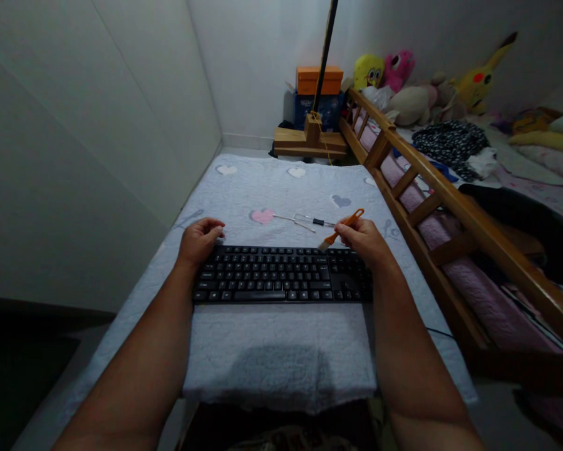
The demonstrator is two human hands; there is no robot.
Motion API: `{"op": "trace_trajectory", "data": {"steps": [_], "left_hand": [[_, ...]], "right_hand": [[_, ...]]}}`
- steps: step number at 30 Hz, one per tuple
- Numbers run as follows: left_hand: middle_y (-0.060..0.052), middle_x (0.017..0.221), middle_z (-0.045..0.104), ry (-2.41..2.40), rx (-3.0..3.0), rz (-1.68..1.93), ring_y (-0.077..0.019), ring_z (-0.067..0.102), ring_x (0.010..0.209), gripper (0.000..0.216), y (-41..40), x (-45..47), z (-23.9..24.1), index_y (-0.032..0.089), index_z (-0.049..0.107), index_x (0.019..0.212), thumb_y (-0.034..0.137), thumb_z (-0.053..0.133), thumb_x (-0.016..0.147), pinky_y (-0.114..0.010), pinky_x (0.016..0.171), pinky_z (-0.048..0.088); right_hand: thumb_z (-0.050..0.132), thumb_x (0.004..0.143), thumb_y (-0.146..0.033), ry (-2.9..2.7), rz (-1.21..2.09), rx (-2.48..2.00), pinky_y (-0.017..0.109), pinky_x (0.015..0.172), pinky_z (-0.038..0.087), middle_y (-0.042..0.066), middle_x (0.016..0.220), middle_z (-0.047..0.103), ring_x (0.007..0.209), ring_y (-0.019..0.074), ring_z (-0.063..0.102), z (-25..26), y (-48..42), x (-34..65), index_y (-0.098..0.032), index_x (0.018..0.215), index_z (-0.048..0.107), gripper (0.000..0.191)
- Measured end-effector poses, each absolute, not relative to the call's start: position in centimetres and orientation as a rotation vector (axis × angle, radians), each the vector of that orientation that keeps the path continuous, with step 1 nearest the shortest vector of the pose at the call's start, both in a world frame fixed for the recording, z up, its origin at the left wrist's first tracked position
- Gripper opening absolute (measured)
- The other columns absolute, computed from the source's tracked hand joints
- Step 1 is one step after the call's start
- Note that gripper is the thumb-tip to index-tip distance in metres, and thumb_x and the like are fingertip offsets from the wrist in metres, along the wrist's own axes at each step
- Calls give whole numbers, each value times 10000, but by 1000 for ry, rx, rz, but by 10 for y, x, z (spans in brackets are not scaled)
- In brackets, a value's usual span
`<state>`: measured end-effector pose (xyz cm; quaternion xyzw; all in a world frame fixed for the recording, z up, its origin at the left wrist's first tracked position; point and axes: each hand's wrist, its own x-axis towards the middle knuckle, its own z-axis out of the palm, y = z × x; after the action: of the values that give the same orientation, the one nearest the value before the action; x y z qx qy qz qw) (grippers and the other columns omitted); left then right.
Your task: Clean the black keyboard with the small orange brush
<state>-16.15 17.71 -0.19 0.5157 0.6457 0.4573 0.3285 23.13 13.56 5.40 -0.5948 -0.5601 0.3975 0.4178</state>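
Note:
A black keyboard (267, 275) lies flat on the cloth in front of me. My right hand (363, 238), over the keyboard's back right part, pinches a small orange brush (354, 218). The brush is tilted, its pale bristles down at the keyboard's back edge. My left hand (200, 239) is by the back left corner, fingers loosely bent and thumb slightly apart, with nothing seen in it. Behind the keyboard lie a wire keycap puller (317, 222) with a black grip, its right end near my right hand, and thin white cotton swabs (307, 226). My right forearm hides the keyboard's right end.
A pale blue cloth with hearts (281, 332) covers the table. A wooden bed rail (417, 163) runs along the right, with plush toys (408, 103) and clothes beyond. Behind the table stand a wooden stand (304, 141) with a dark pole and an orange box (319, 80).

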Motion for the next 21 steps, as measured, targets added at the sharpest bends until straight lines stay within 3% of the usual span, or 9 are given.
{"op": "trace_trajectory", "data": {"steps": [12,21], "left_hand": [[1,676,695,1678,1351,1201,-168,669,670,104,177,-160,-1,202,728,800,251,682,720,-295,740,556],[0,680,700,1668,1347,1200,-172,671,672,118,177,-161,-2,200,727,813,260,689,720,-293,731,554]], "right_hand": [[694,799,-453,-1488,924,-1502,306,626,412,-6,656,626,612,154,547,51,137,229,-196,817,680,258],[719,826,-514,-1494,971,-1397,309,615,427,-2,671,645,611,155,542,44,137,217,-208,852,680,309]]}}
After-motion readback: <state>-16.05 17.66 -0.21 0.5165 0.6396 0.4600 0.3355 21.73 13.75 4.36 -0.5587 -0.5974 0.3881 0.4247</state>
